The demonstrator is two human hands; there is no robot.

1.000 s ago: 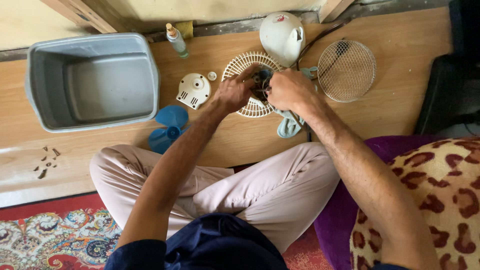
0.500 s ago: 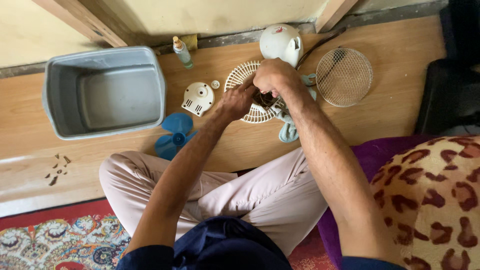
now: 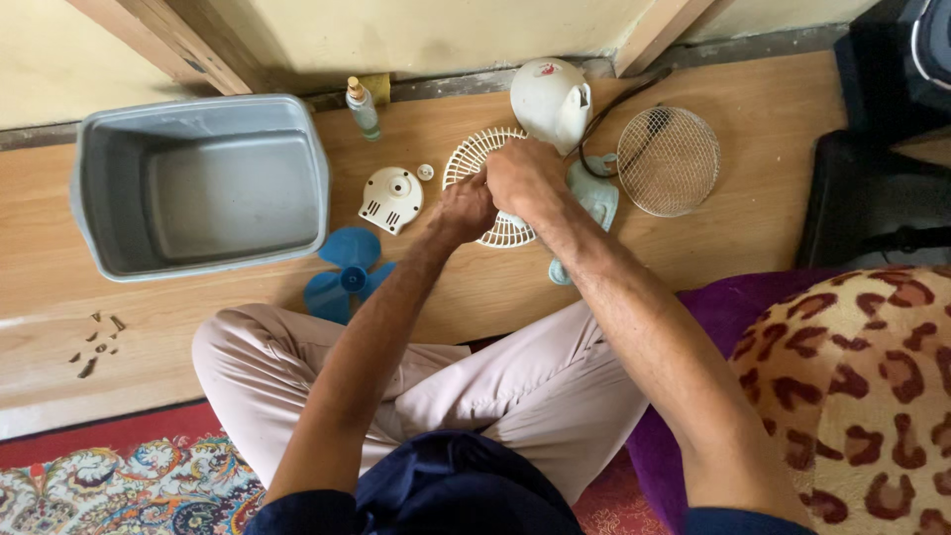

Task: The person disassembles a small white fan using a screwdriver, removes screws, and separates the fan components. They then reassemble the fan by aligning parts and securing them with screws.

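Both my hands meet over a round cream plastic fan grille (image 3: pixel 474 155) that lies on the wooden floor. My left hand (image 3: pixel 462 208) grips the grille's near left side with its fingers curled. My right hand (image 3: pixel 523 178) is closed over the grille's middle and hides what is under it. A pale green fan body part (image 3: pixel 597 195) lies just right of the hands. A white domed motor housing (image 3: pixel 551 99) stands behind them, with a dark cord running from it.
A grey plastic tub (image 3: pixel 198 183) stands at the left. A white round cover (image 3: pixel 391 198), a blue fan blade (image 3: pixel 342 277), a small bottle (image 3: pixel 363 107) and a wire mesh guard (image 3: pixel 667 160) lie around. Small screws (image 3: pixel 97 337) lie far left. A leopard-print cushion (image 3: pixel 852 396) is at the right.
My right hand has closed in over the grille's middle and now covers the dark part seen between the hands earlier. My left hand stays at the grille.
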